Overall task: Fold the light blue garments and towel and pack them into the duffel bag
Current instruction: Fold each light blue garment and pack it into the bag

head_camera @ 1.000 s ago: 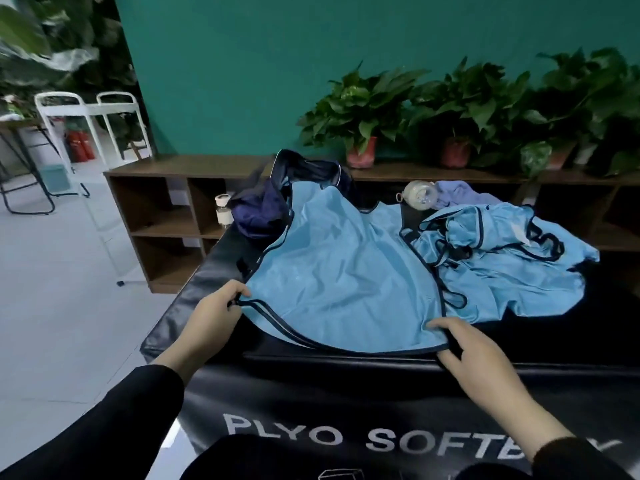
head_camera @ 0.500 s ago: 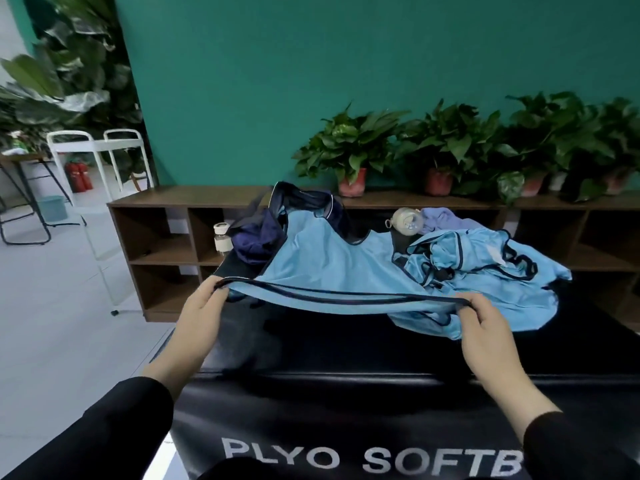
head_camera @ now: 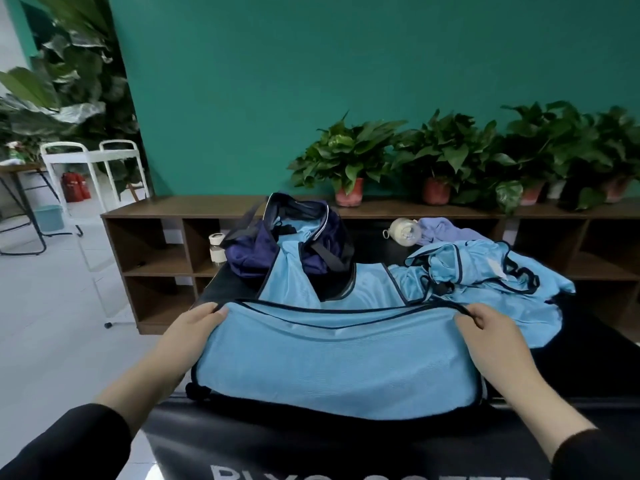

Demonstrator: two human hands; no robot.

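Folding well means laying the pinched hem of the light blue garment [head_camera: 332, 358] flat and square. The left hand [head_camera: 194, 327] and right hand [head_camera: 491, 327] each grip a corner; I would keep the tension even.

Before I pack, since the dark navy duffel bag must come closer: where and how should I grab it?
Take the black webbing strap arching over the dark navy duffel bag, reaching from the near side over the black padded box. It stands up free. First lift off the light blue mesh vest, whose shoulder part drapes over the bag's mouth.
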